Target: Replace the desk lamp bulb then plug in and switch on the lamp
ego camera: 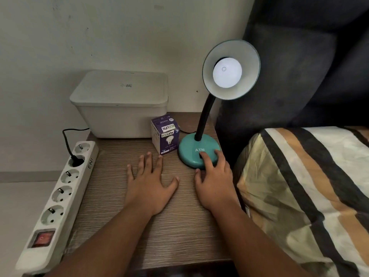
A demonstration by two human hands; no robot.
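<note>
A teal desk lamp stands at the back right of the wooden bedside table (pixel 123 220), its round base (pixel 189 152) marked ATN. Its shade (pixel 249 56) faces me with a white bulb (pixel 227 72) screwed in and glowing faintly. My right hand (pixel 214 180) rests on the front of the base, the index fingertip on the black switch. Flat on the tabletop lies my left hand (pixel 150 184), fingers spread, holding nothing. A purple and white bulb box (pixel 165 136) stands just left of the base. The lamp's black plug (pixel 75 158) sits in the white power strip (pixel 60 196).
The power strip lies along the table's left edge, its red rocker switch (pixel 41 237) near me. A white lidded box (pixel 119 104) stands at the back against the wall. A striped pillow (pixel 305 192) and a dark headboard (pixel 299 66) close off the right side.
</note>
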